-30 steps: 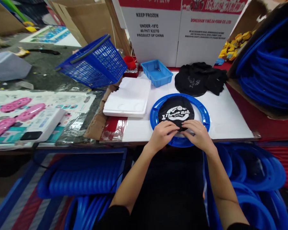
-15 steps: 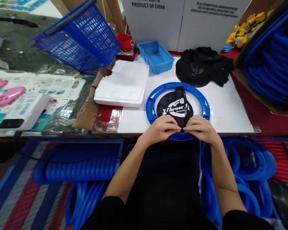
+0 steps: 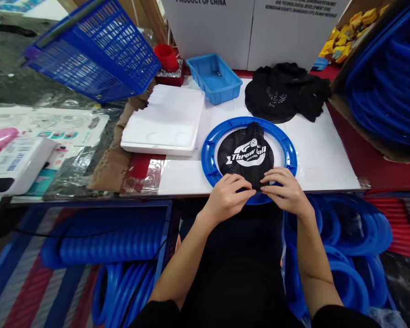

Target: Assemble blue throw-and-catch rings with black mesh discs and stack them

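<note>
A blue plastic ring point(image 3: 210, 157) lies on the white board at the table's front edge. Inside it is a black mesh net point(image 3: 237, 141) with a white "Throw Ball" print, partly folded on its right side. My left hand point(image 3: 230, 193) pinches the net's near edge, over the near part of the ring. Close beside it, my right hand point(image 3: 285, 189) has its thumb and fingers on the same edge, a little to the right. The fingers hide part of the ring's near rim.
Behind the ring are a light blue tray point(image 3: 218, 84) and a pile of black mesh nets point(image 3: 287, 93). White foam point(image 3: 164, 120) and a blue basket point(image 3: 102, 50) are left. Stacked blue rings point(image 3: 389, 86) fill a box at right; more rings point(image 3: 348, 223) sit below the table.
The net's fold has opened out, so more of the print shows. My right hand's fingers have spread slightly. The whole view has shifted a little.
</note>
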Demonstrator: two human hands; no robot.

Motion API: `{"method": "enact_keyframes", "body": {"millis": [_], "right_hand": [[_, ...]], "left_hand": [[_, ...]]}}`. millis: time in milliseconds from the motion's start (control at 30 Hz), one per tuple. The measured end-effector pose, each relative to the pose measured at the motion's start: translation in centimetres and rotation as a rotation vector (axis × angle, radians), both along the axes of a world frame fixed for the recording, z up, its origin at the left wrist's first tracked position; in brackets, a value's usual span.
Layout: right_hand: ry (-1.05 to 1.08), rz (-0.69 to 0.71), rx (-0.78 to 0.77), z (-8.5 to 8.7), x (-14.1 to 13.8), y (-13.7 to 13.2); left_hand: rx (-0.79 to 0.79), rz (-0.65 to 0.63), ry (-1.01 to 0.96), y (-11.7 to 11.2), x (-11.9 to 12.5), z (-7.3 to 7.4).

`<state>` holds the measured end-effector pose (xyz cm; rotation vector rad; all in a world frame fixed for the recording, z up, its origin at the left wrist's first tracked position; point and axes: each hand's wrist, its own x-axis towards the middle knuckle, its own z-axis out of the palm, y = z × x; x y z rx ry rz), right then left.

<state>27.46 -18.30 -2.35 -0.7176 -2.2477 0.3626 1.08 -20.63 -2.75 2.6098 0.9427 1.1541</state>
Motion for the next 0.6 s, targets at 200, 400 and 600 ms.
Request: {"method": "enact_keyframes", "body": {"millis": [200, 400, 600], "right_hand": [[-0.014, 0.059, -0.037, 0.25, 0.46, 0.26], [-0.052, 0.078, -0.091, 0.79, 0.58, 0.44], [-0.008, 0.034, -0.052, 0.30, 0.43, 0.14]], "left_hand": [[-0.036, -0.051, -0.040, 0.50, -0.69, -0.36], [-0.065, -0.036, 0.010, 0.39, -0.55, -0.11], [-0.057, -0.030, -0.010, 0.42, -0.54, -0.25]]}}
